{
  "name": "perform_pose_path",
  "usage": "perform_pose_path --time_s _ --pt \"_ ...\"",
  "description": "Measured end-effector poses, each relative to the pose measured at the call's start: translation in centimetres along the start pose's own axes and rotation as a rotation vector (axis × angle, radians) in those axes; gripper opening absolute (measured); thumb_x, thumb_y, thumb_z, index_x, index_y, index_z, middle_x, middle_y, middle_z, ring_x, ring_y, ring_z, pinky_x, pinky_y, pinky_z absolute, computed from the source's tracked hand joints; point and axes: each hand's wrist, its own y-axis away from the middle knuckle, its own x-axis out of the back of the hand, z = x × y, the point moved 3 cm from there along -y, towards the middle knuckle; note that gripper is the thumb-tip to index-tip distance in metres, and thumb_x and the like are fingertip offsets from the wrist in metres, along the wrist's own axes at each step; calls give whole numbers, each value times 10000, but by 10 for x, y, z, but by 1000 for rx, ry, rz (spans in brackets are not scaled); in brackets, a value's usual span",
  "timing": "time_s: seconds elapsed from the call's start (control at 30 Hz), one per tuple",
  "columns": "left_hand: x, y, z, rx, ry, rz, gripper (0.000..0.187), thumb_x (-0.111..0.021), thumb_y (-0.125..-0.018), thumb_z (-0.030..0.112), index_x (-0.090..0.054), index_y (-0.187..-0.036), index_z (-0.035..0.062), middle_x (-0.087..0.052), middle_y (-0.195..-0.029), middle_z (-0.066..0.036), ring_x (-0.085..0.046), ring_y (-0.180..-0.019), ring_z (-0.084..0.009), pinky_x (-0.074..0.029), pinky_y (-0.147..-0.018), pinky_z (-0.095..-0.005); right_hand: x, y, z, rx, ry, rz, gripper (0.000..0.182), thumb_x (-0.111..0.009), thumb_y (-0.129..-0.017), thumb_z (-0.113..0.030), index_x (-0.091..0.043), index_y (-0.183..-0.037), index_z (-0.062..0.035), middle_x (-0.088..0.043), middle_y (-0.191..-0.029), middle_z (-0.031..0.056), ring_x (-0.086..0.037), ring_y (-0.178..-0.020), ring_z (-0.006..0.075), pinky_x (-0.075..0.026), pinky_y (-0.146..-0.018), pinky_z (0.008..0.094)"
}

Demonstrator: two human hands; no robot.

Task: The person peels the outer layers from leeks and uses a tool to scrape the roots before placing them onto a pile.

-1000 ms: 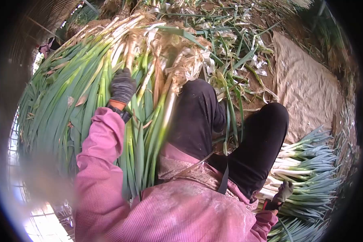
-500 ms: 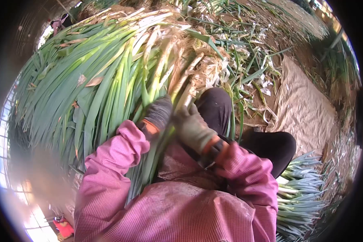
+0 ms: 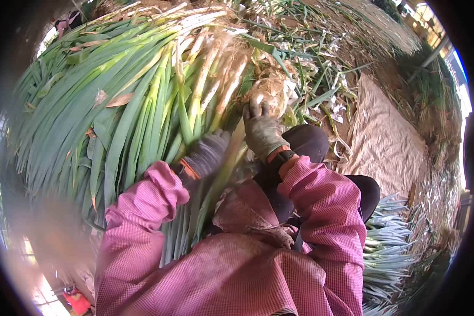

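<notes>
**Pulling one stalk clear of the leek heap**

The person sits on the ground with a big heap of leeks (image 3: 116,95) lying across the lap and to the left, green leaves fanning away to the left and pale shanks and roots pointing up and to the right. Both hands wear grey gloves below pink sleeves.

The left hand (image 3: 205,155) is wrapped around one stalk (image 3: 224,171) low on its pale-green part; the grip looks closed round it, though motion blur hides the fingers. The right hand (image 3: 260,131) reaches higher, at the root end of the heap, its fingers spread and only loosely curled over the dry, straw-coloured roots (image 3: 271,89). Whether it pinches anything there I cannot tell.

The step in hand appears to be the singling-out of one leek from the heap, with the right hand working at its dirty outer skin or root tuft. The stalk lies against the inside of the left knee, between the heap and the black trousers (image 3: 310,142).

The next move, as I judge it, calls for a firm hold by the left hand while the right finds the loose outer layer near the roots and draws it along the shank, without snapping the stalk.

To the right, beside the leg, cleaned leeks (image 3: 389,242) lie stacked, and a sheet of sacking (image 3: 384,142) covers the ground beyond the knee, with trimmings (image 3: 321,68) scattered above it.
</notes>
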Motion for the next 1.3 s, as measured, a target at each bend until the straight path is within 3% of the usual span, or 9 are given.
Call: perform_pose_path --time_s 0.07,0.23,0.37,0.47,0.63,0.73,0.83,0.9,1.3 --pt "16 4 21 101 86 -256 260 -581 -817 176 -585 -1011 4 -612 -856 -160 -635 -722 -282 -506 -561 -425 2 0 5 -114 -194 16 936 -733 -753 -213 -196 -1486 13 -322 -1454 231 -462 -1261 411 -494 -941 433" --pt "-24 5 28 278 238 21 321 -604 -759 215 -579 -966 -30 -597 -709 -214 -613 -606 -367 -496 -555 -470 14 -13 26 -163 -535 -270 701 -720 -778 -275 -441 -1333 50 -602 -1178 247 -622 -1054 341 -507 -892 402" --pt "-27 0 7 385 335 16 345 -637 -732 250 -590 -955 -9 -626 -783 -239 -627 -717 -416 -518 -661 -475 1 -31 70 -563 -1068 84 425 -682 -806 -231 -607 -1075 88 -680 -865 207 -689 -800 308 -559 -699 372" --pt "-9 0 3 515 457 -27 351 -663 -748 261 -597 -991 16 -645 -830 -218 -630 -795 -420 -519 -727 -475 -43 -27 60 -317 -456 49 269 -726 -810 -291 -698 -818 -24 -679 -723 130 -665 -654 237 -546 -631 357" --pt "-22 -1 -5 466 699 165 282 -629 -767 119 -594 -1008 -22 -630 -852 -223 -604 -794 -413 -517 -732 -413 -88 -28 -12 -784 -907 -166 268 -624 -874 -291 -728 -887 -45 -681 -788 168 -690 -786 280 -556 -721 368" --pt "-1 -8 -11 485 961 107 275 -648 -753 83 -605 -1006 -14 -643 -861 -140 -619 -771 -296 -517 -706 -363 -106 -15 -10 -224 -674 103 197 -623 -815 -229 -706 -831 -51 -651 -737 100 -663 -711 245 -540 -665 332" --pt "65 -6 -5 458 1610 260 279 -697 -728 41 -624 -997 15 -621 -833 -14 -582 -770 -105 -499 -671 -280 -50 8 -20 -377 -912 119 133 -673 -777 -155 -663 -773 -23 -618 -680 53 -607 -615 162 -495 -580 297" --pt "67 -10 -22 446 1307 202 293 -713 -724 40 -623 -1002 13 -627 -839 -25 -586 -764 -117 -503 -677 -273 -61 15 -29 -733 -1525 269 145 -697 -779 -139 -645 -763 -5 -603 -676 49 -572 -616 128 -467 -551 298" --pt "58 -97 -30 347 1494 177 309 -724 -756 101 -651 -1036 -7 -665 -851 -39 -604 -720 -119 -509 -649 -263 -87 17 -22 -419 -1771 306 84 -658 -782 -96 -631 -785 -17 -589 -716 37 -541 -625 122 -450 -560 299"
